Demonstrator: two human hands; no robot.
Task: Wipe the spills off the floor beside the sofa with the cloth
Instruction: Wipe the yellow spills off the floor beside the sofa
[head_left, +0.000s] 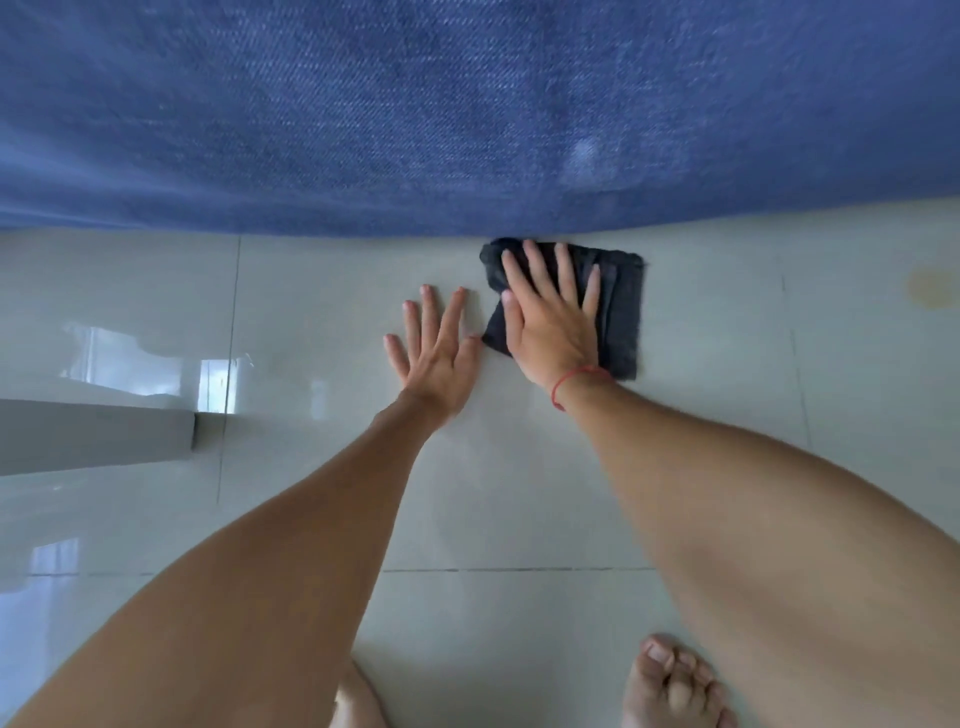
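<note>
1. No brand, label or readable writing shows on anything in view
2. The right hand (550, 322) lies flat, palm down, on a dark grey folded square cloth (621, 306); its fingers (563, 273) are stretched out and slightly spread, pressing on the fabric rather than gripping it
3. A thin red string bracelet (566, 382) circles the right wrist
4. That cloth rests on the glossy pale grey tiled floor (322, 312), its far edge touching the base of the blue woven-fabric sofa (415, 114)
5. The left hand (439, 358) is open and flat on the bare tile just left of the cloth, fingers splayed wide, thumb tip almost at the cloth's near left corner, holding nothing
6. A faint yellowish spill stain (932, 288) sits on the tile well right of the cloth, near the sofa's base
7. A bare foot (675, 686) stands on the tile nearer the camera than the cloth
8. A pale grey flat-sided block (93, 434) lies far left of the cloth; what it is cannot be told
</note>
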